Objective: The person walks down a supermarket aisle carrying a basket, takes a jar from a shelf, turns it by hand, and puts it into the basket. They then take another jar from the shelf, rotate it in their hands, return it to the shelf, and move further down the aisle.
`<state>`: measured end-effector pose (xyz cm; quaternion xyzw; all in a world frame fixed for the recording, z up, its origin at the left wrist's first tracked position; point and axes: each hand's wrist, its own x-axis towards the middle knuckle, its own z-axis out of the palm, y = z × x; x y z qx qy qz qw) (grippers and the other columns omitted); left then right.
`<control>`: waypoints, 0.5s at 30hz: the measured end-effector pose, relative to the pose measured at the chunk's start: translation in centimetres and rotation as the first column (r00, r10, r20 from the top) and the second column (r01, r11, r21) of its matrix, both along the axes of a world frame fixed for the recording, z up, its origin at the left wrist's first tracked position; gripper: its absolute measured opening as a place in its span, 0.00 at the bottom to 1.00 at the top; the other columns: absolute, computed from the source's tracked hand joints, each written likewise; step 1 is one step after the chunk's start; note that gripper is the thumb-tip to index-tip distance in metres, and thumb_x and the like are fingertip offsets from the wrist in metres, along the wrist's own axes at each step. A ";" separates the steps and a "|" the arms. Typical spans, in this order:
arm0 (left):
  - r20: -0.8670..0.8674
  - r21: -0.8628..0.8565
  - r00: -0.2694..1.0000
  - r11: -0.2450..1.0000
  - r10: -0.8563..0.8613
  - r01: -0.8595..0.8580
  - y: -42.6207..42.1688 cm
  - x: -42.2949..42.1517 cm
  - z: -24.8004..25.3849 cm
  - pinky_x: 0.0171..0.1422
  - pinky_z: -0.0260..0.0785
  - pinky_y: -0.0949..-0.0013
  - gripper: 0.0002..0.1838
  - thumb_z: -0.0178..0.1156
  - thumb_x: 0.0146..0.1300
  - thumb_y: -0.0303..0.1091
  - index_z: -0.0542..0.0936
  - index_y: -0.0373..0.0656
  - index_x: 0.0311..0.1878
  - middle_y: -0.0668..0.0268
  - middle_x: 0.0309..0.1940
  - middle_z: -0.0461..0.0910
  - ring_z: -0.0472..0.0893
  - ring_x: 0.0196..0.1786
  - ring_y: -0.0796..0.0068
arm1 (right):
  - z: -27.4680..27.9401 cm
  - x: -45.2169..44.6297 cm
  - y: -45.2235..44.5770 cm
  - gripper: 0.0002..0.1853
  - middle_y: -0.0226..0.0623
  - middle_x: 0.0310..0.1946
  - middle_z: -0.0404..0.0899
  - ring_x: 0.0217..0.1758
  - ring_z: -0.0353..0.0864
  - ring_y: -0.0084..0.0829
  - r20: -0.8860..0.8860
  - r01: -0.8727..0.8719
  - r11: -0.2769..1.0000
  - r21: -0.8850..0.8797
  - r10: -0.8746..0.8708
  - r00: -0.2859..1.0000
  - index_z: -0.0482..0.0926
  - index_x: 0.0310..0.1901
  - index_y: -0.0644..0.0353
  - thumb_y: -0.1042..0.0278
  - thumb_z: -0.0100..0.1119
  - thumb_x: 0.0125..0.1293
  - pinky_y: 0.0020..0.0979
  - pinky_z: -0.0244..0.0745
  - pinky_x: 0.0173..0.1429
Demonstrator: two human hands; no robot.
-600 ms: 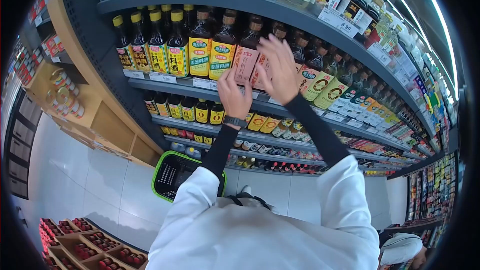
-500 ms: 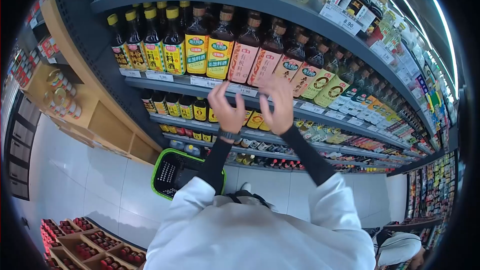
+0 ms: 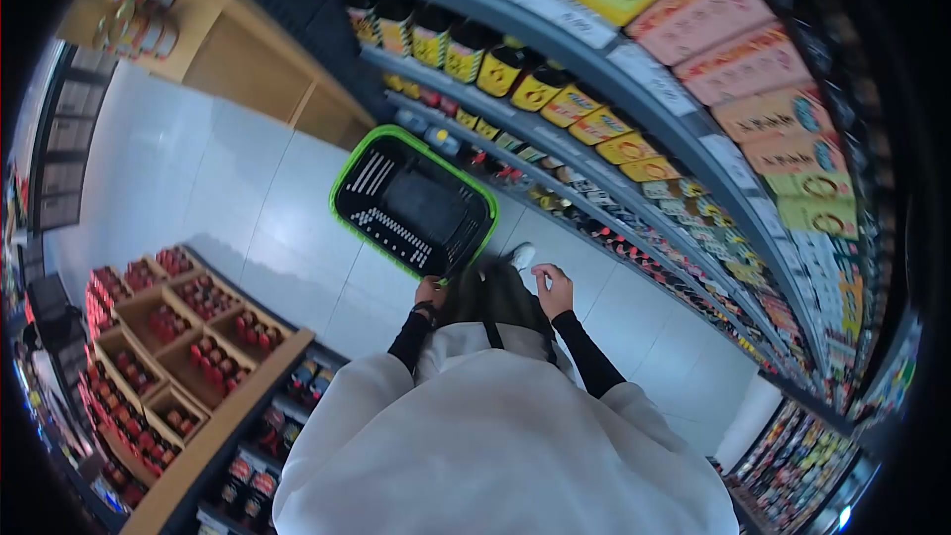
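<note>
My left hand [image 3: 430,293] is down at the near corner of a black shopping basket [image 3: 342,200] with a green rim. Its fingers look closed at that rim, though they are small and partly hidden. The basket stands on the floor with nothing visible inside except its dark bottom. To the right of my legs, my right hand [image 3: 555,289] hangs low over the floor, loosely curled with fingers apart and nothing in it.
A long shelf unit [image 3: 584,144] with bottles and price tags runs along the right. Behind the basket is a wooden cabinet [image 3: 253,59]. At lower left stands a wooden display rack [image 3: 149,322] of red-capped jars. Pale floor tiles [image 3: 297,258] lie between.
Both hands have dropped from in front of the shelf bottles to near my legs. The left has come to the basket's rim. The view has turned down and leftward.
</note>
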<state>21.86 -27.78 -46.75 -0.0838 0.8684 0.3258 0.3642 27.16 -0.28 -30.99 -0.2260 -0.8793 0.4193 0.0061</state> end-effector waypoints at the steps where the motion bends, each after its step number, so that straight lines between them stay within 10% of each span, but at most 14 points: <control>1: 0.055 -0.055 0.995 0.995 0.082 -0.079 -1.5 0.4 -1.1 0.53 0.70 0.59 0.18 0.59 0.49 0.38 0.78 0.44 0.45 0.53 0.36 0.81 0.79 0.45 0.55 | -1.3 0.5 -0.5 0.06 0.35 0.33 0.81 0.38 0.80 0.36 0.054 -0.055 0.998 -0.011 0.055 0.997 0.78 0.35 0.60 0.70 0.51 0.62 0.32 0.73 0.45; 5: 0.250 -0.214 0.917 0.941 0.311 -0.261 -7.5 2.2 -9.0 0.52 0.70 0.59 0.15 0.52 0.53 0.41 0.83 0.44 0.35 0.53 0.38 0.81 0.79 0.45 0.52 | -5.2 2.2 -1.6 0.06 0.36 0.32 0.82 0.39 0.81 0.36 0.270 -0.224 0.973 -0.058 0.231 0.935 0.79 0.35 0.59 0.71 0.51 0.61 0.32 0.74 0.45; 15: 0.070 -0.374 0.924 0.869 0.375 -0.324 -7.5 -6.3 -13.9 0.52 0.70 0.56 0.20 0.53 0.52 0.41 0.78 0.35 0.42 0.46 0.40 0.79 0.78 0.46 0.48 | -8.3 2.0 -3.2 0.09 0.33 0.34 0.83 0.41 0.82 0.29 0.524 -0.018 0.979 -0.202 0.123 0.842 0.79 0.39 0.61 0.67 0.50 0.65 0.29 0.75 0.47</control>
